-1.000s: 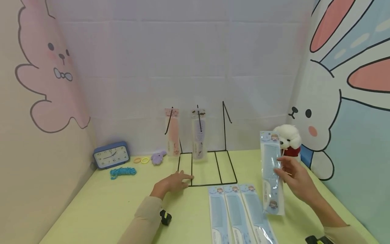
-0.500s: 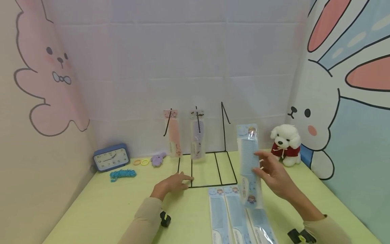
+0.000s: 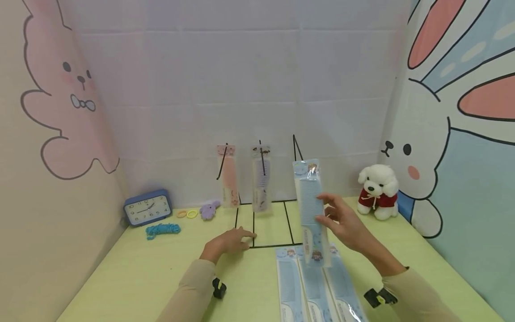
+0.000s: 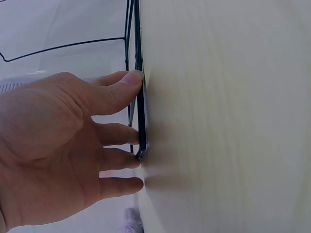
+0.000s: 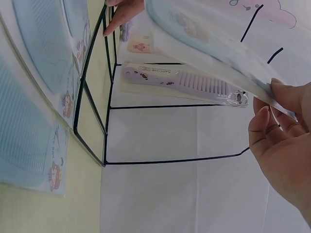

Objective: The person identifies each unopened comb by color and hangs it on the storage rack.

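Observation:
My right hand point(image 3: 344, 226) pinches a blue comb in a clear packet point(image 3: 310, 208) by its right edge, upright above the table. The packet's top is close in front of the right hook point(image 3: 298, 147) of a black wire display rack point(image 3: 271, 246). My left hand point(image 3: 226, 243) rests at the rack's base; in the left wrist view its thumb and straight fingers point(image 4: 119, 134) touch the wire and the table. A packaged pink comb point(image 3: 230, 181) and a packaged purple comb point(image 3: 261, 185) hang from the other two hooks.
Three packaged blue combs point(image 3: 287, 279) lie side by side in front of the rack. On the left are a blue clock point(image 3: 147, 208), blue cord point(image 3: 162, 229), two rings point(image 3: 192, 213) and a purple plush toy point(image 3: 208, 209). A white plush dog point(image 3: 377, 190) sits at the right.
My right hand has carried the packaged blue comb leftward and slightly up, from beside the plush dog to in front of the right hook. The left hand has stayed at the rack's base.

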The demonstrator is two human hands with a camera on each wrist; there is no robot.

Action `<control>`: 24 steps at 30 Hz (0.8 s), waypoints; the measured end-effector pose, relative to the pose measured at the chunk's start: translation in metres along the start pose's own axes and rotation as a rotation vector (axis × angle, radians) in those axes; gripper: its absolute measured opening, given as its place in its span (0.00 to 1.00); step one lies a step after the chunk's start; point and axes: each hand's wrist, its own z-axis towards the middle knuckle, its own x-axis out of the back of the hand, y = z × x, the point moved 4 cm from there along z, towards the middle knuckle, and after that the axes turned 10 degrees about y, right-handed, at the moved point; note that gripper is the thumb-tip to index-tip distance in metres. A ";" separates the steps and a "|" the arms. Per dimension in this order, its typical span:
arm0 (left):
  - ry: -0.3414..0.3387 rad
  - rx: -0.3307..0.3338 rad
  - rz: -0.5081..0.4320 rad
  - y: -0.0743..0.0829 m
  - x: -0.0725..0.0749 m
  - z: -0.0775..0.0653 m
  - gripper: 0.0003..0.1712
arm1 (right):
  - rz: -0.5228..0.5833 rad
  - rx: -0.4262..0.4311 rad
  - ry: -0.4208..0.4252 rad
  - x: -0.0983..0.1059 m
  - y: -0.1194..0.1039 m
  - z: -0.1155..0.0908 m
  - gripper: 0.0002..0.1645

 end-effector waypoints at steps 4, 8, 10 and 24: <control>0.002 -0.006 0.003 0.000 0.000 0.001 0.24 | 0.042 -0.021 -0.009 -0.004 0.003 0.005 0.28; -0.004 -0.006 0.005 0.001 0.001 0.000 0.24 | 0.095 -0.042 -0.029 -0.007 0.007 0.010 0.29; -0.006 -0.005 0.005 0.001 0.001 0.000 0.24 | 0.116 -0.055 -0.036 -0.009 0.010 0.014 0.29; -0.003 0.012 0.030 -0.004 -0.001 0.002 0.24 | 0.163 -0.258 0.051 -0.022 0.045 0.054 0.33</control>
